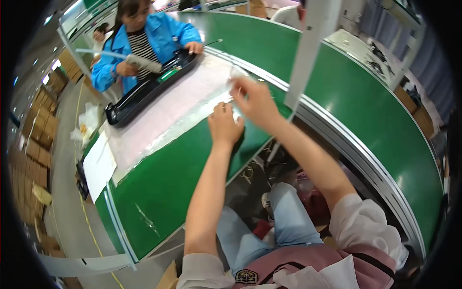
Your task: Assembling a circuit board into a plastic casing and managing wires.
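Observation:
My left hand (225, 126) rests on the worktable at the edge of a clear plastic sheet (166, 137), thumb apart from its fingers and nothing seen in it. Just to the right, my right hand (257, 102) hovers above the table with its fingers bent. Its fingertips are smeared by motion, so whether they hold something cannot be made out. Across the table a co-worker in a blue jacket (171, 31) grips a pale glue gun (144, 63) and steadies a long black plastic housing (139, 98). A green board (168, 75) shows inside the housing.
The green worktable (159, 192) has a white paper (99, 166) at its left end. A white upright post (308, 53) stands beyond my right hand, beside a curving green conveyor (365, 106). Cardboard boxes (41, 115) are stacked on the far left.

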### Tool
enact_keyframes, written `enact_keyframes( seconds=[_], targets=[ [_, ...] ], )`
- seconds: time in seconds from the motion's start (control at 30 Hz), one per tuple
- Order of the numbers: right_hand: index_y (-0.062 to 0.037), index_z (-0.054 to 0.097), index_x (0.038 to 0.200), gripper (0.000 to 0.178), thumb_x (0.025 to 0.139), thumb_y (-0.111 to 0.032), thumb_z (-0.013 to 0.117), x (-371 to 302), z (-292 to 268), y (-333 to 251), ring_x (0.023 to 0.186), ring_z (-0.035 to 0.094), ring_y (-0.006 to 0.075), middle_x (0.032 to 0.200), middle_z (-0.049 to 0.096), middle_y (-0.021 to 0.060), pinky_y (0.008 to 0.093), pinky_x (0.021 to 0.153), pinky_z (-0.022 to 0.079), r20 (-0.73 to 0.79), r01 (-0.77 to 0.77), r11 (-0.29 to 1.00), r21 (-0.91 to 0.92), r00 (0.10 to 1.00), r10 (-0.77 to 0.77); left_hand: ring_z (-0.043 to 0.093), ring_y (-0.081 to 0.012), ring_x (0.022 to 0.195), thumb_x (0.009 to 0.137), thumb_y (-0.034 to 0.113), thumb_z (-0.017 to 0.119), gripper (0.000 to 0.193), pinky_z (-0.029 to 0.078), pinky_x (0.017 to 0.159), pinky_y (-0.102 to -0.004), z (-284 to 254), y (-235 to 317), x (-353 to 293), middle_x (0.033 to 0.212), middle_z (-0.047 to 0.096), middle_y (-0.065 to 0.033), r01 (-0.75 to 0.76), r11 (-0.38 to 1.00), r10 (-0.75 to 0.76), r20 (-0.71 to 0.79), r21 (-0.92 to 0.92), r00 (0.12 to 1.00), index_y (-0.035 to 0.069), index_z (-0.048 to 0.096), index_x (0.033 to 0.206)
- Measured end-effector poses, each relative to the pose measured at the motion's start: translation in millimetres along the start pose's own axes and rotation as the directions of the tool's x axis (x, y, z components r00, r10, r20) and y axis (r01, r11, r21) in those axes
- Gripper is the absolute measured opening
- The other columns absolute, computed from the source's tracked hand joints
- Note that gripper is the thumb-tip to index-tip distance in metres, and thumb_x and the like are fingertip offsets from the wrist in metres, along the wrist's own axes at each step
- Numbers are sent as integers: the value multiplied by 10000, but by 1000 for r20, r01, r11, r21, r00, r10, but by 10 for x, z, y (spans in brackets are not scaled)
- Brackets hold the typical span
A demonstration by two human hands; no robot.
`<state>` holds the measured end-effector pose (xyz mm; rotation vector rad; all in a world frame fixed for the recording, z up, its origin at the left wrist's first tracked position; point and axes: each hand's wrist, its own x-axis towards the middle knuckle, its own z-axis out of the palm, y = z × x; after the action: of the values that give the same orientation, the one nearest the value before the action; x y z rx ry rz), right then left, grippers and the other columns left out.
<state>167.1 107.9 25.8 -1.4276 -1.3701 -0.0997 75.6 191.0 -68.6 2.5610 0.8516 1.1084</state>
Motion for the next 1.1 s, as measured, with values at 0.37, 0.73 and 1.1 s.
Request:
enact_keyframes(
  seconds=[0.37, 0.73, 1.1],
  targets=[
    [-78, 657, 1133, 379, 838, -317, 665, 1354, 818, 2627, 1010, 606, 376, 1025, 649, 215, 438, 887, 489, -128, -169, 890, -424, 984, 125, 506, -286, 1111, 728, 234, 657, 359, 395, 908, -464, 101, -17, -13, 1109, 560, -124, 82, 994, -85, 45, 69, 995, 40, 584, 1022],
    [-38, 728, 967, 237, 905, -231, 606, 1134, 324, 1871, 674, 680, 201, 728, 698, 101, 313, 592, 510, -251, -297, 935, -195, 936, 245, 508, -296, 1161, 730, 236, 682, 456, 404, 927, -454, 32, -82, 54, 1196, 572, -119, 172, 980, -167, 61, -100, 984, 41, 578, 1129],
    [-14, 680, 1031, 187, 897, -138, 641, 243, -387, 308, 653, 623, 78, 808, 669, 40, 200, 481, 411, 379, -450, 877, 169, 851, 364, 618, -134, 938, 961, 151, 573, 228, 467, 807, -271, -170, 221, 180, 1001, 675, -74, 296, 383, 30, 332, -875, 943, -21, 593, 1110]
  ],
)
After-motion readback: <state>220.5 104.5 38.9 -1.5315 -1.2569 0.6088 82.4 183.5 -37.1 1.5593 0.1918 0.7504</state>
